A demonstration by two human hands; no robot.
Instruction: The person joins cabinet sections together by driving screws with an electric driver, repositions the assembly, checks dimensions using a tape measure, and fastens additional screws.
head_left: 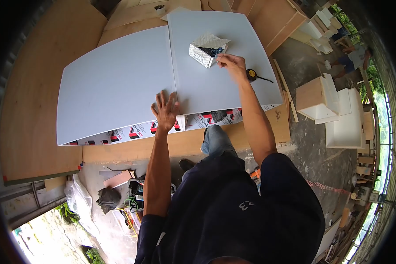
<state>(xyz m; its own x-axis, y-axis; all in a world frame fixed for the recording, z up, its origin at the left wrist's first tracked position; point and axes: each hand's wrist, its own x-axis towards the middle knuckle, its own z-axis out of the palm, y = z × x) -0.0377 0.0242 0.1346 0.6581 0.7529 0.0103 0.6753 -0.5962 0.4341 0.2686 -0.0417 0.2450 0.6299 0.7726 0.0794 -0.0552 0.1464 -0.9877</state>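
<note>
My left hand (165, 111) rests with fingers spread on the front edge of a pale grey panel (114, 79), beside the seam where it meets a second pale grey panel (237, 90). My right hand (231, 66) is at the near side of a small open carton (201, 57), its thumb and fingers pinched together. Whatever lies between those fingertips is too small to make out. Dark small pieces, perhaps screws, show inside the carton under its raised flap. A black and yellow tape measure (251, 75) lies just right of my right wrist.
Printed board (136, 131) shows under the panels' front edge. Wooden boards (39, 66) stand at left. White cabinet boxes (345, 116) sit on the floor at right, with a person (356, 59) beyond. Bags, cables and tools (134, 196) lie on the floor behind my left arm.
</note>
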